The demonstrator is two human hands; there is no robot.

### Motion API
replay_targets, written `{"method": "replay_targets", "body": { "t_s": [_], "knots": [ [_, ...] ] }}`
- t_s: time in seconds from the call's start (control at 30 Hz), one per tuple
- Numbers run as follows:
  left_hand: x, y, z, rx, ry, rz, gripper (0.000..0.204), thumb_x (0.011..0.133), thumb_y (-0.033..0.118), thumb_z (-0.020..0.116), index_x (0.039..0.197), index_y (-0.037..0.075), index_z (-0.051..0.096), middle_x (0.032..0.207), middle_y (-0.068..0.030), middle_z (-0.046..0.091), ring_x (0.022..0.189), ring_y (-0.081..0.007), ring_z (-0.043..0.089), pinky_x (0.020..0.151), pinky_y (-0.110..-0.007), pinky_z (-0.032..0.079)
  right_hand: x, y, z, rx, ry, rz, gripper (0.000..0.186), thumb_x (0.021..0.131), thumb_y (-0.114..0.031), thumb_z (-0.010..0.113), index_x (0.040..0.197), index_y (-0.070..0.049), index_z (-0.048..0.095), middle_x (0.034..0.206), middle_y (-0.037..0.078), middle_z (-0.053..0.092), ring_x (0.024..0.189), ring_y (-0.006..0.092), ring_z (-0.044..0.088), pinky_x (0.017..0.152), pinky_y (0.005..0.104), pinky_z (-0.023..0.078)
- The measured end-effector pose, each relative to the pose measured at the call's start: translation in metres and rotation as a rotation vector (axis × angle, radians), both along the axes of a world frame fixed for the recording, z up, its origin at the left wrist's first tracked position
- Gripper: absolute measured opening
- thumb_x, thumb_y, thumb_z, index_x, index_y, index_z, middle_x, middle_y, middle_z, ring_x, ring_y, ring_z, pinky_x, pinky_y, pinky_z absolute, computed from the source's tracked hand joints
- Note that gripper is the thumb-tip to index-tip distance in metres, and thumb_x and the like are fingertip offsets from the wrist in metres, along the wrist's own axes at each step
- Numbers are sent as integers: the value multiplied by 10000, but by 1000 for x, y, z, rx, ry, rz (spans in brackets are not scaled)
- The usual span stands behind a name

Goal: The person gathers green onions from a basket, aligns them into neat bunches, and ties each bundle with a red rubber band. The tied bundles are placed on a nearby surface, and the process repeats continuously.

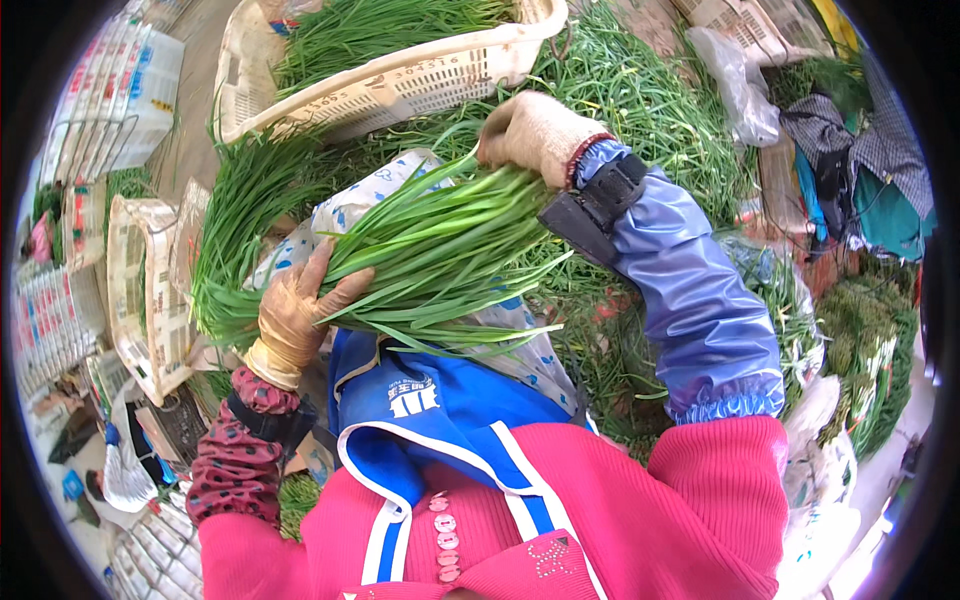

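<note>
Two gloved hands, left hand (pixel 292 318) and right hand (pixel 533 135), clasp chive bundle (pixel 430 245) ends.

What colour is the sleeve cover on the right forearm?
Blue sleeve cover, shiny; clearest in the head view.

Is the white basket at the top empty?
No, the white basket holds a heap of green chives, much like the bunch gripped by both gloved hands.
</note>
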State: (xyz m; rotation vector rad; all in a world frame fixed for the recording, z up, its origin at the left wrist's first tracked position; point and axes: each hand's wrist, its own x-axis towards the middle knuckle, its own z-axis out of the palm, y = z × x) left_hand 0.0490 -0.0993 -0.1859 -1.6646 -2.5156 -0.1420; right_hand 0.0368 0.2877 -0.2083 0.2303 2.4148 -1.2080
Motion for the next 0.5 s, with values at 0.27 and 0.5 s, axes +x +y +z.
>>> {"method": "replay_targets", "body": {
  "t_s": [0.27, 0.5],
  "knots": [
    [8, -8, -11, 44, -172, 102, 853, 737, 35, 728, 1491, 351, 486, 1361, -190, 587, 920, -398, 678, 728, -449, 557, 37, 56, -2, -492, -49, -353, 761, 786, -321, 883, 1441, -124, 548, 1153, 81, 705, 1006, 180, 653, 860, 355, 522],
    [12, -5, -8, 160, -295, 174, 765, 792, 77, 731, 1494, 249, 480, 1326, -190, 602, 1012, -415, 669, 810, -445, 556, 69, 13, 22, -1256, 328, -251, 843, 771, -11, 794, 1522, -25, 413, 1380, 115, 596, 1126, 181, 612, 994, 327, 497]
  ]
}}
